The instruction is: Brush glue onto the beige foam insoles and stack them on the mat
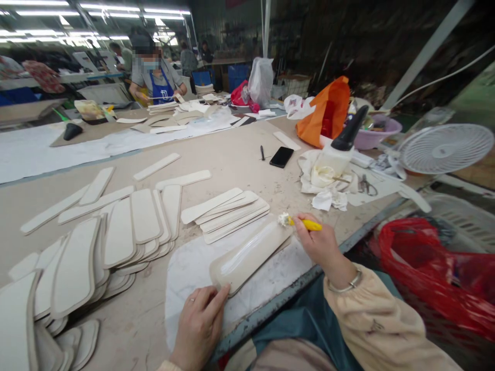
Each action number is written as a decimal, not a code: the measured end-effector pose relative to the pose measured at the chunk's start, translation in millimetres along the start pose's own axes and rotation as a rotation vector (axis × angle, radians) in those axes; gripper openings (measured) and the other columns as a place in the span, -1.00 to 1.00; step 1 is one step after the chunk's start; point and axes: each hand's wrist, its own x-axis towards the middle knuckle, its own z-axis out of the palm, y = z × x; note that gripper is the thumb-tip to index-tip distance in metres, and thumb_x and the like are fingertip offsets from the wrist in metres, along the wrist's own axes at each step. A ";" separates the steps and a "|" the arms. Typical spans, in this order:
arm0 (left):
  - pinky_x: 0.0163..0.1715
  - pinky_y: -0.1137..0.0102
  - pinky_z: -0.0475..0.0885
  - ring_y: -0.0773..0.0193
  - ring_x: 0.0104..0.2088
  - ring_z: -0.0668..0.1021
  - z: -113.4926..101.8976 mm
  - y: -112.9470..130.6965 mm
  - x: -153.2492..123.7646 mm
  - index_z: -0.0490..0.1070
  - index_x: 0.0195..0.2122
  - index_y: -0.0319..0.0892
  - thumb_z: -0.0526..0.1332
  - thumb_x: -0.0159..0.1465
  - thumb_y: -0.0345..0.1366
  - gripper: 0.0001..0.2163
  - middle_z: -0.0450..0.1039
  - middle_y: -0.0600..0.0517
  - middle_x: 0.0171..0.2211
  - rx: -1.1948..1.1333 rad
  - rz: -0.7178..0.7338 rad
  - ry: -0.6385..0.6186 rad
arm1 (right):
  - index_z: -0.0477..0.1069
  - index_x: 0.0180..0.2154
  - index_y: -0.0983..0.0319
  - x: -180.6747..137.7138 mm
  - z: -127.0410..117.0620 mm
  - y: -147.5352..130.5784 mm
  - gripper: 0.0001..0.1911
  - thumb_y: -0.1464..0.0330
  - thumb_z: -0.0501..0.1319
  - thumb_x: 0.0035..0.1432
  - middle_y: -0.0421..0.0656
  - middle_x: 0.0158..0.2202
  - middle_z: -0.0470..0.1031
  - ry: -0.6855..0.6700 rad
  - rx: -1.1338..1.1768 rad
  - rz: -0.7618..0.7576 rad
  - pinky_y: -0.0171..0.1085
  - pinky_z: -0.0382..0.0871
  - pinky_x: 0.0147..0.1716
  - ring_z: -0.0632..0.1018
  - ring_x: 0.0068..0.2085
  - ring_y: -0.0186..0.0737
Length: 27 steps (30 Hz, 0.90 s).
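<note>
My right hand (317, 239) grips a brush with a yellow handle (311, 225); its whitish, glue-caked head (284, 220) is at the far end of a long beige panel (247, 257). A wet, shiny streak runs along that panel. At its near end, my left hand (203, 319) rests with the index fingertip on the panel's edge, fingers stretched out and holding nothing. Beneath the panel lies a white sheet (180, 273). Just beyond it is a fanned stack of narrow pale strips (228, 214). More rounded panels (77, 268) are piled to the left.
Beyond my right hand stand a white glue container (334, 157) with a black top, a phone (281, 157), an orange bag (325, 113) and a white fan (444, 149). A red plastic bag (425, 257) lies right of the table edge. A co-worker (158, 77) works across the table.
</note>
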 end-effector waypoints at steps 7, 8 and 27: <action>-0.27 0.39 0.47 0.25 -0.24 0.50 0.6 0.6 -0.8 0.41 0.04 -0.10 0.09 0.28 -0.48 -0.66 0.44 -0.07 -0.24 -0.034 0.013 0.047 | 0.44 -0.21 0.22 -32.8 2.0 -30.6 -0.83 0.37 0.09 0.26 -0.05 -0.31 0.57 -0.184 -0.063 -0.288 -0.22 0.40 -0.20 0.57 -0.24 -0.15; -0.27 0.39 0.48 0.26 -0.24 0.50 0.6 0.5 -0.5 0.42 0.03 -0.10 0.08 0.28 -0.48 -0.67 0.45 -0.07 -0.24 -0.039 0.017 0.058 | 0.43 -0.20 0.22 -38.4 2.8 -39.1 -0.84 0.39 0.09 0.25 -0.05 -0.32 0.57 -0.231 -0.034 -0.323 -0.22 0.40 -0.20 0.57 -0.25 -0.16; -0.23 0.41 0.50 0.29 -0.22 0.54 -1.8 5.5 3.8 0.50 -0.12 -0.10 0.12 0.28 -0.45 -0.77 0.51 -0.03 -0.24 -0.151 -0.074 0.096 | 0.38 -0.36 0.23 -62.9 36.9 -79.3 -0.67 0.13 0.06 0.26 -0.31 -0.67 0.18 -0.506 0.769 0.383 -0.37 0.10 -0.60 0.24 -0.61 -0.38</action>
